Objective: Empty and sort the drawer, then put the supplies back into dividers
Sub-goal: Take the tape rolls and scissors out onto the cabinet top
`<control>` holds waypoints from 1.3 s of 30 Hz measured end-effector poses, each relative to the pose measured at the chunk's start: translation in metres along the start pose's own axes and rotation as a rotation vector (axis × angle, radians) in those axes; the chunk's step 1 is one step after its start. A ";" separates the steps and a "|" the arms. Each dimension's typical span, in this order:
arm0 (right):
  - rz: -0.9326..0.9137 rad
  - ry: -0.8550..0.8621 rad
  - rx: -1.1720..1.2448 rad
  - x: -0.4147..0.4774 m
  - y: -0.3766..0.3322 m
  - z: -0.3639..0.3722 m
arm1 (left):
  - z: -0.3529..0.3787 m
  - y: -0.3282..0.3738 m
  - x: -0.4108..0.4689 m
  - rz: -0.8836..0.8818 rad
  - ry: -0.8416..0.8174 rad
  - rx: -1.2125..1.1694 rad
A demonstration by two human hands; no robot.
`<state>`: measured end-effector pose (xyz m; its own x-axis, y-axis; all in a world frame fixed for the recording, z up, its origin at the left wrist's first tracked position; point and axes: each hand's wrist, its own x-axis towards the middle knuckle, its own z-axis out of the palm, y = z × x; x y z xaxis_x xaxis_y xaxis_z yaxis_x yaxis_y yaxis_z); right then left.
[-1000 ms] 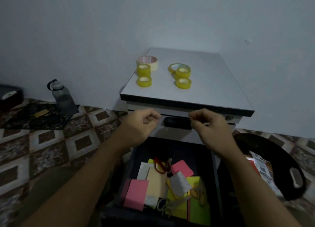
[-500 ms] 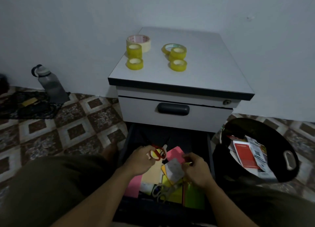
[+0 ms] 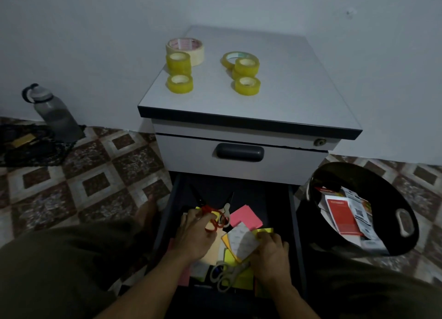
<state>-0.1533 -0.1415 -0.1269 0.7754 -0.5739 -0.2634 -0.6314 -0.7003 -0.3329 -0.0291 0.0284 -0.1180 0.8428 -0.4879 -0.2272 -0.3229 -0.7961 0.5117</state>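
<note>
Dim light blurs much of what I see. The open drawer (image 3: 295, 223) is dark inside, and its near end is hidden under both forearms. My left hand (image 3: 193, 235) is curled, fingers hooked round the looped plastic handles of the red scissors (image 3: 212, 219). Their blades, beyond the fingertips, fade into shadow. My right hand (image 3: 270, 254) is curled too, knuckles up. Its fingertips meet a crinkled white paper slip (image 3: 241, 241) and a yellow pad (image 3: 265, 230), but I cannot tell which of them it grips.

A square pink pad (image 3: 245, 217) lies just beyond the right hand. Grey scissors (image 3: 227, 273) with pale loops lie between the wrists on more flat yellow paper.

Well beyond both hands, glossy yellow tape rolls (image 3: 179, 83) sit on the smooth grey cabinet (image 3: 239, 108) top. To the right of the right hand stands a round black bin (image 3: 392, 199) of printed papers. Far left of the left hand stands a grey bottle (image 3: 55, 113).
</note>
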 end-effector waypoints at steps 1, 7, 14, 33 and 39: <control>-0.005 0.009 0.012 0.000 0.000 0.000 | 0.000 -0.002 -0.001 0.007 0.019 0.013; 0.042 0.014 0.145 -0.001 -0.002 -0.002 | -0.001 -0.002 0.002 0.047 0.011 0.147; 0.006 0.040 0.209 -0.002 0.000 -0.005 | 0.004 -0.003 0.005 0.050 -0.017 0.194; -0.038 0.152 0.305 -0.012 -0.007 -0.010 | -0.002 -0.026 -0.023 0.173 0.134 -0.056; -0.016 -0.025 0.168 -0.011 -0.008 -0.007 | 0.002 -0.014 -0.016 0.138 0.034 -0.038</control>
<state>-0.1573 -0.1324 -0.1149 0.7868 -0.5509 -0.2784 -0.6104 -0.6277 -0.4831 -0.0392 0.0471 -0.1234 0.8059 -0.5787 -0.1252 -0.4205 -0.7082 0.5671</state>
